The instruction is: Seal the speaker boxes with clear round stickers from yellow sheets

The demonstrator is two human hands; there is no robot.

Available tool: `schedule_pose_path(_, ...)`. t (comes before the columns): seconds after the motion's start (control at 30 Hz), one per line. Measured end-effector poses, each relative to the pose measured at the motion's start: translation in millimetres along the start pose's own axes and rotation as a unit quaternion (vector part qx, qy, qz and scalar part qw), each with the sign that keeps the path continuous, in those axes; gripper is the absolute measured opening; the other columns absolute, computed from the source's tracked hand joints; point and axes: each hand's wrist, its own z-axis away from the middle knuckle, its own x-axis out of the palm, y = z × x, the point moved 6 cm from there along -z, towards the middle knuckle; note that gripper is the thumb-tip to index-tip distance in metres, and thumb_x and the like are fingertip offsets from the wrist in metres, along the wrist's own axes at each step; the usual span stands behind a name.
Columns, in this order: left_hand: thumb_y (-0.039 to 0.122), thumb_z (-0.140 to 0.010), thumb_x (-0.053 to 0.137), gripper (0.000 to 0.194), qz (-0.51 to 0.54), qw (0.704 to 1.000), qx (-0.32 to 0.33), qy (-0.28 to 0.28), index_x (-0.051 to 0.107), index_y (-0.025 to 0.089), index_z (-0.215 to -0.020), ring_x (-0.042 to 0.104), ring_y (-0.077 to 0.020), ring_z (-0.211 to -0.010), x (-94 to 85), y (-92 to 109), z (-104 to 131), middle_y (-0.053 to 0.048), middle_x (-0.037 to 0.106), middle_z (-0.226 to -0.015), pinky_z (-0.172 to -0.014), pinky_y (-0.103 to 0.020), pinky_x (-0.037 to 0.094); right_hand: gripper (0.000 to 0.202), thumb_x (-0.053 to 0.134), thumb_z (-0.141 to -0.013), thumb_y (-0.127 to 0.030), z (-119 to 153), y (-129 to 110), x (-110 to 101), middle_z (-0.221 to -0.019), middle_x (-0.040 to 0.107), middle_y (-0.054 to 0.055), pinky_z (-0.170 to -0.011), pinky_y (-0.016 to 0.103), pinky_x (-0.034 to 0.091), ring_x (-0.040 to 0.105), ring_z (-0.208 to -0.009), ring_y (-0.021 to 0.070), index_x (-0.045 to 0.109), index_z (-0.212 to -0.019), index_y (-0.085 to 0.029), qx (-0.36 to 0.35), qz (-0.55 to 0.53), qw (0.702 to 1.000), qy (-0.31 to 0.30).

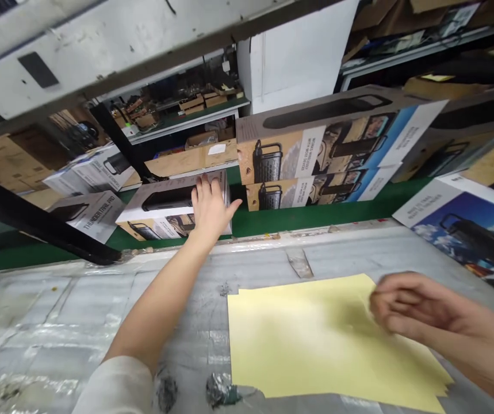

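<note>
My left hand (pixel 210 207) is stretched forward and lies on the right end of a printed speaker box (pixel 167 198). Its fingers are spread over the top, with the thumb out to the right. The box rests on a green belt (pixel 255 217) behind the bench. My right hand (pixel 414 307), slightly blurred, is over the right edge of a stack of pale yellow sheets (pixel 316 339). Its fingers are curled together, and whatever may be between them is hidden.
Stacked printed boxes (pixel 287 152) stand right of my left hand. Another box (pixel 471 224) lies at the far right, and a white box (pixel 87 213) further left on the belt. A black post (pixel 57 230) slants across the left. A metal beam (pixel 100 43) spans overhead.
</note>
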Motion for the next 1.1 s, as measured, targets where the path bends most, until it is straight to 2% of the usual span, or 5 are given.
schedule_pose_path(0.13,0.03,-0.088,0.06,0.051,-0.013,0.99,-0.058,-0.125,0.054,0.014,-0.136,0.049,-0.0374,-0.141,16.4,-29.4,-25.7,-0.021,0.058,-0.146,-0.115,-0.048,0.038,0.033,0.072,-0.087,-0.055,-62.8,-65.6,49.6,-0.081,0.068,0.009,-0.064,0.042,0.057,0.07,-0.075,0.0267,0.067,-0.112,-0.034,0.003,-0.098,0.986,-0.133)
schedule_pose_path(0.33,0.034,-0.084,0.062,0.052,-0.03,0.981,-0.125,-0.145,0.06,0.019,-0.134,0.055,-0.0381,-0.137,2.5,-100.3,-35.7,-0.019,0.063,-0.142,-0.108,-0.046,0.044,0.031,0.066,-0.087,-0.036,-162.3,-116.7,102.8,-0.084,0.067,0.002,-0.074,0.036,0.055,0.066,-0.077,0.0199,0.065,-0.115,-0.023,-0.132,-0.066,0.971,-0.187)
schedule_pose_path(0.43,0.044,-0.085,0.063,0.059,-0.029,0.98,-0.141,-0.14,0.06,0.025,-0.14,0.048,-0.0369,-0.143,3.6,-126.5,-39.7,-0.013,0.055,-0.153,-0.113,-0.048,0.04,0.026,0.069,-0.079,-0.024,-236.1,-143.2,139.4,-0.078,0.065,-0.001,-0.075,0.034,0.054,0.063,-0.074,0.0176,0.063,-0.104,-0.021,-0.182,-0.098,0.966,-0.155)
schedule_pose_path(0.6,0.041,-0.085,0.062,0.054,-0.037,0.987,-0.13,-0.091,0.064,0.028,-0.137,0.044,-0.0351,-0.144,10.6,-140.2,-37.1,-0.006,0.052,-0.157,-0.114,-0.051,0.04,0.025,0.07,-0.071,-0.014,-342.3,-150.2,196.0,-0.072,0.057,-0.004,-0.057,0.026,0.047,0.058,-0.066,0.0152,0.055,-0.089,-0.022,-0.057,-0.161,0.985,-0.017)
schedule_pose_path(1.1,0.037,-0.086,0.065,0.044,-0.017,0.989,-0.132,-0.062,0.068,0.027,-0.129,0.049,-0.034,-0.137,11.4,-153.2,-34.3,-0.008,0.059,-0.147,-0.112,-0.049,0.041,0.041,0.081,-0.067,-0.006,-379.9,-146.9,248.0,-0.06,0.05,-0.007,-0.044,0.024,0.039,0.048,-0.05,0.012,0.048,-0.084,-0.024,0.057,-0.115,0.992,-0.016)
